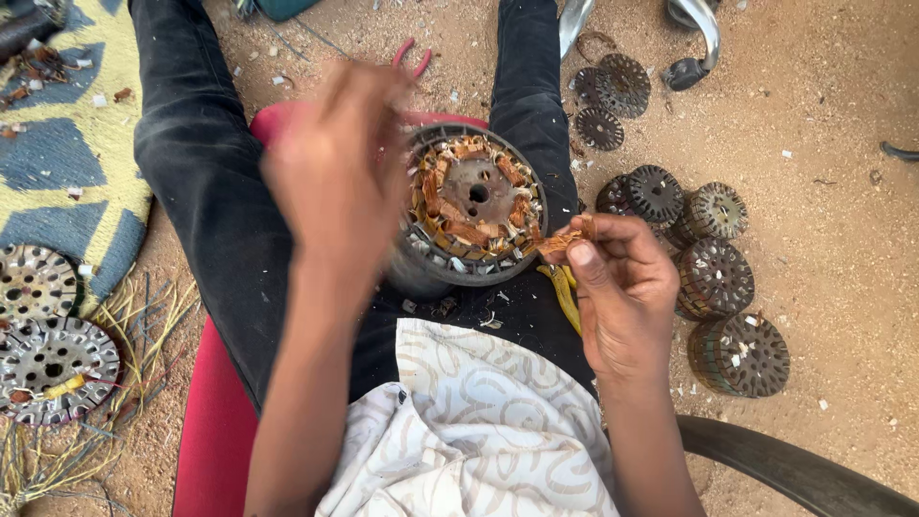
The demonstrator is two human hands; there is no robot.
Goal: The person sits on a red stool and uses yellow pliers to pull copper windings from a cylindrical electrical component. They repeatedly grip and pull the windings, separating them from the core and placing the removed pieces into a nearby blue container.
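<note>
The sandy ground (842,239) takes up most of the scene, littered with white chips and scraps. On it to the left lies a yellow and blue mat (67,124), and just below the mat sit two flat metal plates (43,330) full of holes, with a tangle of yellowish wires (105,383) around them. The person sits low on a red seat (206,431), legs in dark trousers (206,182) stretched out ahead, a patterned white shirt (459,431) at the waist.

Between the thighs, resting on the lap, is a round motor core (474,206) in a dark slotted ring, its inside packed with copper winding (459,230) and bits of brown paper. The left hand (340,163) is raised over the core's left edge, blurred; I cannot tell whether it grips anything. The right hand (622,282) is at the core's right rim, thumb and fingers pinched narrow on a small strip of brown insulation (560,239) that touches the rim.

On the ground to the right is a cluster of smaller slotted cores (718,278), some stacked, with three flat discs (608,96) farther up. Yellow-handled pliers (565,292) lie on the lap under the right hand, and red handles (414,56) peek out beyond the left hand.
</note>
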